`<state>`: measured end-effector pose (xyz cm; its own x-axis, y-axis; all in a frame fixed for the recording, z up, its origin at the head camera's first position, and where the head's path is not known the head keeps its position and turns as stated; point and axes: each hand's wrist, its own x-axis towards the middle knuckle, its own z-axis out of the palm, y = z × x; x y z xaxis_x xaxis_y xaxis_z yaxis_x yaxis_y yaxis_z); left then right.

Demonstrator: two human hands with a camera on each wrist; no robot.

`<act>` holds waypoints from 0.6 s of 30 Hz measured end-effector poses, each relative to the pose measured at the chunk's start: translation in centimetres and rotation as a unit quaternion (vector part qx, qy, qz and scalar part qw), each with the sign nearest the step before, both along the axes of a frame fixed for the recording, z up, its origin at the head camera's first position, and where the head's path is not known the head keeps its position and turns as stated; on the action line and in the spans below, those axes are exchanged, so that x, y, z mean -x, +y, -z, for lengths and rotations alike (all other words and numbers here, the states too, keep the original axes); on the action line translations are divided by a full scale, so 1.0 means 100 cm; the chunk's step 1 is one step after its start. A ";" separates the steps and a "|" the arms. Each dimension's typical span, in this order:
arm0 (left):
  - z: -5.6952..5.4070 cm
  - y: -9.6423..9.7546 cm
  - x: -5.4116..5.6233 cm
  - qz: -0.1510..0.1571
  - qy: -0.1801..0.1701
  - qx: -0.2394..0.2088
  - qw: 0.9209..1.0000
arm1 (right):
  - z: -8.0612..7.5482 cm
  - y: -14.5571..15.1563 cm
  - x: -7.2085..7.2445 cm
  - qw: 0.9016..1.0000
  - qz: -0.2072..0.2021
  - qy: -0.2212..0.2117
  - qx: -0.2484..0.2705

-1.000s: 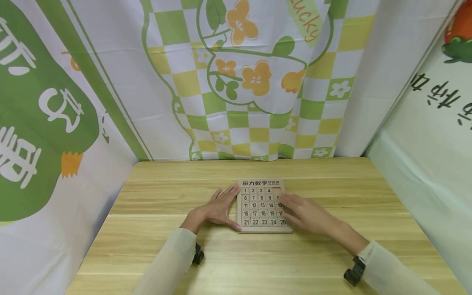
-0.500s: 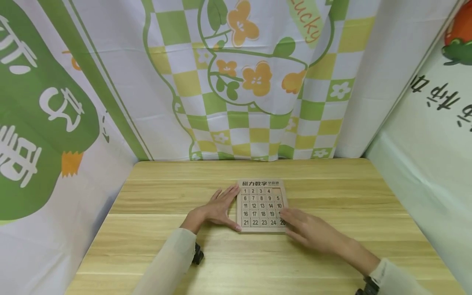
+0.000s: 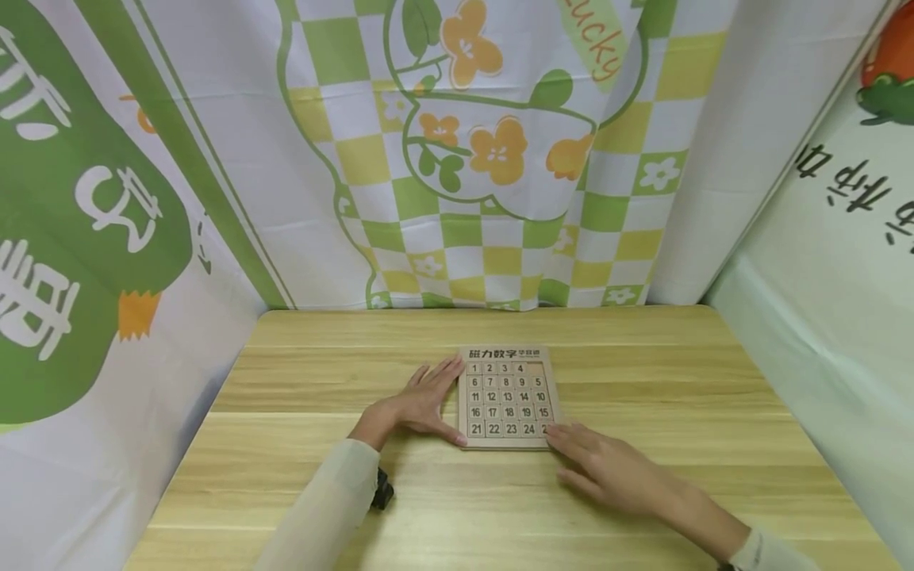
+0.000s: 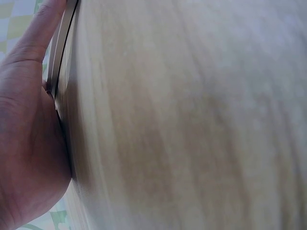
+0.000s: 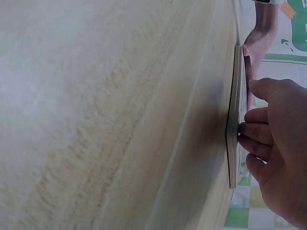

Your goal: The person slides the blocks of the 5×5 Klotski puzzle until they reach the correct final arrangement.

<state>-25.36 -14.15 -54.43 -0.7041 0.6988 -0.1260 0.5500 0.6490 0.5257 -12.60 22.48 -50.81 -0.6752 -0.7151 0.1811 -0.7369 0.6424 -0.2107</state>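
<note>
A wooden number sliding puzzle (image 3: 507, 443) lies flat on the table, its tiles in rows and an empty slot at the top right. My left hand (image 3: 424, 402) spans its left edge, fingers at the upper part and thumb at the lower left corner. In the left wrist view the thumb runs along the puzzle's side (image 4: 60, 52). My right hand (image 3: 614, 468) has its fingertips at the lower right corner, partly covering the last tile (image 3: 544, 429). Seen from the right wrist, the fingers are loosely bent over the puzzle's edge (image 5: 232, 129).
The light wooden table (image 3: 300, 357) runs back to a patterned cloth (image 3: 485, 238). More printed cloth hangs at the left (image 3: 164, 381) and right (image 3: 807, 277). A black wrist device (image 3: 382, 490) sits at the left sleeve.
My right hand has slid down the puzzle's right column toward the near corner, uncovering the 5, 10 and 15 tiles. The left hand and the puzzle stay in place.
</note>
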 end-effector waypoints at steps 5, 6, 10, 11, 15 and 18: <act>-0.005 0.001 -0.002 -0.001 0.001 0.012 1.000 | 0.002 -0.001 -0.001 1.000 -0.004 -0.001 0.001; -0.004 0.001 -0.002 -0.001 0.001 0.010 1.000 | 0.002 -0.001 -0.001 1.000 -0.004 -0.002 0.001; -0.005 0.002 -0.003 -0.004 -0.001 0.024 1.000 | 0.001 -0.002 0.000 1.000 -0.004 0.003 -0.003; 0.000 0.001 0.000 -0.005 0.001 0.023 1.000 | 0.001 -0.002 0.001 1.000 -0.003 0.004 -0.005; 0.006 0.000 0.003 -0.002 0.003 0.016 1.000 | 0.000 -0.003 0.009 1.000 0.004 0.003 -0.008; 0.008 0.000 0.004 0.004 0.000 -0.002 1.000 | -0.001 -0.004 0.016 1.000 0.008 -0.004 -0.010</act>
